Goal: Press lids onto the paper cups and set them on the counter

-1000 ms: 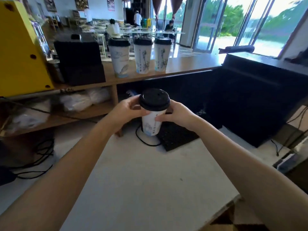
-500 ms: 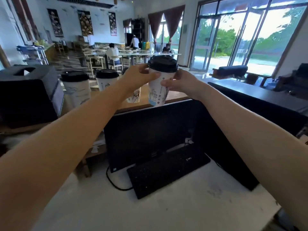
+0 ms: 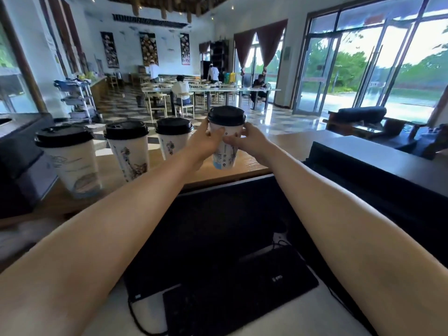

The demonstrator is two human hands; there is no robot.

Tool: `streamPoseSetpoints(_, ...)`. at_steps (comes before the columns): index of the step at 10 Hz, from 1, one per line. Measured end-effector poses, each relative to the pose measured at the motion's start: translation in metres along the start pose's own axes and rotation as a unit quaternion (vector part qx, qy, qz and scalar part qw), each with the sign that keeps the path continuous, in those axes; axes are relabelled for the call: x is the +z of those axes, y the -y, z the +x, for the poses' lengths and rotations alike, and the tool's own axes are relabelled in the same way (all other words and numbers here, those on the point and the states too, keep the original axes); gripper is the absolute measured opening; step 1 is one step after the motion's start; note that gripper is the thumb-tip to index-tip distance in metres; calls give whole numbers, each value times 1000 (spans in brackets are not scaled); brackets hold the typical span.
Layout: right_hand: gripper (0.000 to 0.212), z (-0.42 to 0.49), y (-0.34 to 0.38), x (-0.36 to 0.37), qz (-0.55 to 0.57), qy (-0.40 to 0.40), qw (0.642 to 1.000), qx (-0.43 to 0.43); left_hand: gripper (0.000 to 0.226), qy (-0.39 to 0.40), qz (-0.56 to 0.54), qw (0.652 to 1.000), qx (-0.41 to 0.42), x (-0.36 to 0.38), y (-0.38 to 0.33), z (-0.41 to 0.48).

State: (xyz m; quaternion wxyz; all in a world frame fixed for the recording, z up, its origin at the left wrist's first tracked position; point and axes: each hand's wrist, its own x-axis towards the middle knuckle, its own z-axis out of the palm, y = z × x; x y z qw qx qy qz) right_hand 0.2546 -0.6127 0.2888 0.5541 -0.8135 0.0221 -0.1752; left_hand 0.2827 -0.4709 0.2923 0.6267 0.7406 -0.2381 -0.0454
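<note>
Left hand (image 3: 206, 141) and right hand (image 3: 247, 139) both curl around one lidded paper cup (image 3: 225, 155), seemingly just above the surface (image 3: 257, 162); three more lidded cups (image 3: 127, 151) stand alongside.

Third lidded cup (image 3: 169, 144) partly behind the left forearm (image 3: 180, 163)

I've got my left hand (image 3: 206, 141) and right hand (image 3: 247, 140) wrapped round a capped cup (image 3: 225, 154) at the wooden counter (image 3: 257, 161), can't tell if it's touching down. Three more lidded cups (image 3: 128, 151) stand left of my left hand, and a keyboard (image 3: 242, 297) sits below my forearms.
</note>
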Motion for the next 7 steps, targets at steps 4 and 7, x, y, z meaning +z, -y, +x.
streamPoseSetpoints(4,57,32,-37,28,-26,-25,999,2,66,-38,88,995,-16,-1,39,30)
streamPoseSetpoints(7,58,13,-33,33,-85,-44,993,63,50,-65,209,974,-57,8,35,9)
